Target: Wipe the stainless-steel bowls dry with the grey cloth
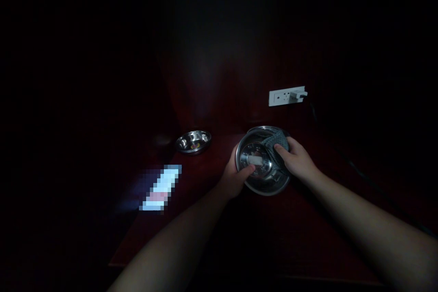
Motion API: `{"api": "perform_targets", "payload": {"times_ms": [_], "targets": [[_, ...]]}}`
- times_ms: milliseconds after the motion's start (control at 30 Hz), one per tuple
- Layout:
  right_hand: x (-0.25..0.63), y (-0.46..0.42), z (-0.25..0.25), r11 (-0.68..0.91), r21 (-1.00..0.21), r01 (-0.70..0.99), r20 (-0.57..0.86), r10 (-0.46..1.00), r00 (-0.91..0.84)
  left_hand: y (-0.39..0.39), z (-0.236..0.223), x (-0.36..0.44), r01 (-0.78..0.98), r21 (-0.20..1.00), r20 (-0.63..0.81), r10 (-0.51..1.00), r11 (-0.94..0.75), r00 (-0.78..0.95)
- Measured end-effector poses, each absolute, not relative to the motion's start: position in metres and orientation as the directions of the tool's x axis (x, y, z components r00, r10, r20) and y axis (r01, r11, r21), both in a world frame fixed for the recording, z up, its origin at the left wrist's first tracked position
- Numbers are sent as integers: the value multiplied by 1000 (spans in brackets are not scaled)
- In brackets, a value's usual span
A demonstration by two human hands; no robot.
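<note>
A shiny steel bowl (265, 187) is tilted toward me above the dark red table. My left hand (237, 175) grips its left side, thumb over the rim and the other fingers hidden behind. With a grey-green cloth (277, 143) pinched in its fingers, my right hand (296, 157) presses on the bowl's upper right side. A pale label or reflection (255, 160) shows on the bowl's bottom; I cannot make out which. Another metal rim (265, 127) shows just behind the held bowl.
A shallow steel dish (194, 141) with a small coloured sticker rests on the table (212, 169) to the left. Nearer me lies a lit, blurred-out screen (160, 189). A white wall socket (286, 96) holds a plug, and a dark cable (357, 169) runs along the right.
</note>
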State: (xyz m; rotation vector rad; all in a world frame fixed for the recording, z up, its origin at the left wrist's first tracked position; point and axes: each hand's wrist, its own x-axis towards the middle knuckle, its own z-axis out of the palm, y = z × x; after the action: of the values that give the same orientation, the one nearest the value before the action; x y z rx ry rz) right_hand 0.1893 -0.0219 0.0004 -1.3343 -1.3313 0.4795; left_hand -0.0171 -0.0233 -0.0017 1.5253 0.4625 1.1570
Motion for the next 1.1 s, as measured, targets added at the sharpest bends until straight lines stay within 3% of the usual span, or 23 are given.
{"api": "perform_targets", "payload": {"times_ms": [1100], "targets": [[186, -25, 4, 287, -900, 330, 385, 878, 286, -24, -2, -18, -284, 909, 409, 787, -305, 463]]}}
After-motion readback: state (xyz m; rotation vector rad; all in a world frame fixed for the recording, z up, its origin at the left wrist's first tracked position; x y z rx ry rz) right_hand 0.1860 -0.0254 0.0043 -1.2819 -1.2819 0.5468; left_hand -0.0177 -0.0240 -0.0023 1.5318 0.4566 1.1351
